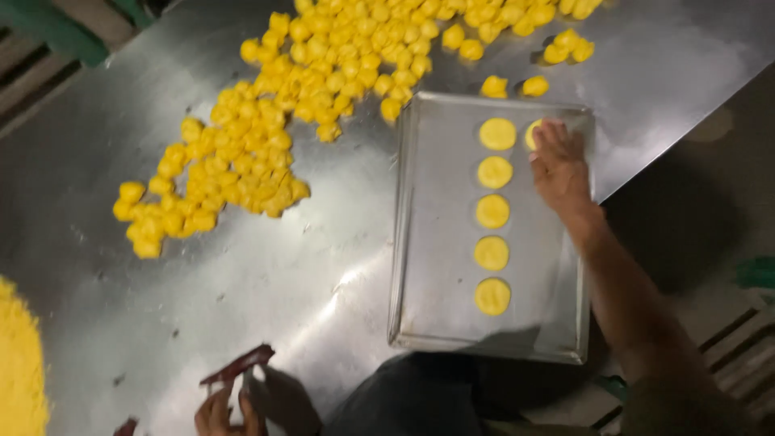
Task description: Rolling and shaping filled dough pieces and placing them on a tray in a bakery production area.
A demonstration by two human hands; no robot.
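Observation:
My right hand (pixel 559 165) lies flat, fingers spread, on a yellow dough disc (pixel 533 133) in the far right corner of a shallow metal tray (pixel 428 242). The hand hides most of that disc. Left of it, a column of several flattened yellow discs (pixel 493 211) runs down the tray. My left hand (pixel 222 416) is at the bottom edge of the view, fingers curled around a dark red strip (pixel 240 365). It is dim and partly cut off.
A large heap of yellow dough balls (pixel 266 137) spreads over the steel table (pixel 242 282) beyond and left of the tray, with two loose balls (pixel 513 85) just past its far rim. Yellow powder (pixel 18 363) lies at the left edge. The table edge drops off at right.

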